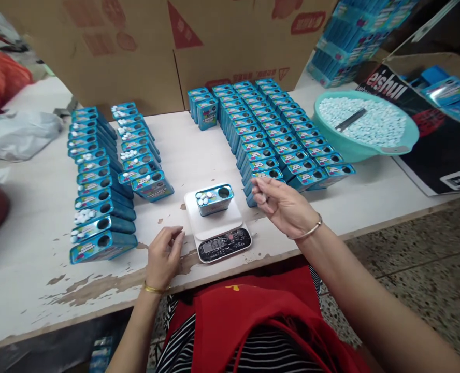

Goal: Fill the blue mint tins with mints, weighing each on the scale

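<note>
A small blue tin [215, 201] stands on a white digital scale [217, 228], with several white candies on its lid beside a dark round opening. The scale's display is lit, but I cannot read it surely. Just left of the scale, my left hand [163, 257] rests at the table's front edge with its fingers curled in and nothing visible in them. To the right of the scale, my right hand [280, 207] hovers near the front of the right-hand tin block, palm turned up and fingers drawn together. Whatever those fingers hold, if anything, is hidden.
Rows of blue tins [105, 217] line the left, many with white candies on their lids. A denser block of tins [267, 132] stands right of centre. Beyond it sits a turquoise bowl [401, 150] of candies with a dark flat strip inside. A large cardboard box [137, 67] stands behind.
</note>
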Demonstrator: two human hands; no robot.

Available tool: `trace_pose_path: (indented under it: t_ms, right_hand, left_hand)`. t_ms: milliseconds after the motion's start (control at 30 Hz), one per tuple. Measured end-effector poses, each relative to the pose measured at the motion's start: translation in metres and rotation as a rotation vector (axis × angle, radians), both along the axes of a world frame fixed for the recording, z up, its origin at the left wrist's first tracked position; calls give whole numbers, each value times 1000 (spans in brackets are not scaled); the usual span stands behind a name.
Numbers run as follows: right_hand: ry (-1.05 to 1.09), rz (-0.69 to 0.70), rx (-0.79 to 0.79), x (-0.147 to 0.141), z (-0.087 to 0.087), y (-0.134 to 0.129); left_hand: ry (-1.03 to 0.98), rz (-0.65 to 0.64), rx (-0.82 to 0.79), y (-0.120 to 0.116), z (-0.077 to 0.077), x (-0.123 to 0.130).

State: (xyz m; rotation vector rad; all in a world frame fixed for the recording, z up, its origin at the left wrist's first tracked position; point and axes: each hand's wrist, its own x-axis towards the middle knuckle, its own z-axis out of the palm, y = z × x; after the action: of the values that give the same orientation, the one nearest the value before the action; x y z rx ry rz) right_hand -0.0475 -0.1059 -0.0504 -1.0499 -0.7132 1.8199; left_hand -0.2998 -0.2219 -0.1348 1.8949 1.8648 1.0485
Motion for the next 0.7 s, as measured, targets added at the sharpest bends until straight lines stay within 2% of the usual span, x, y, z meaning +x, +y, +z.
trace_pose_path:
  t_ms: [100, 200, 300, 400, 467, 533, 600, 700]
  right_hand:
    - [-82, -62, -56, 18, -24, -23]
    - [-321, -165, -1, 36, -61, -54]
    - [-721, -181, 248, 49, -97, -84]
    - [-967, -33, 470, 58, -122, -99]
    - [-975, 40, 489, 61, -133, -99]
    - [-938, 44, 468, 62, -139, -94]
    - [-888, 0, 449, 63, -141, -88]
    - [-783, -148, 409, 64, -135, -77]
  left_hand:
    - [-4, 21, -42, -12, -11, 0]
    - [9, 31, -58, -21, -18, 0]
    - [27, 9, -69, -25, -20, 1]
    - [47, 11, -78, -23, -21, 4]
    - [67, 29, -70, -20, -23, 7]
    - [78, 55, -51, -16, -27, 9]
    - [80, 76, -32, -13, -29, 10]
    - [82, 80, -25, -11, -31, 10]
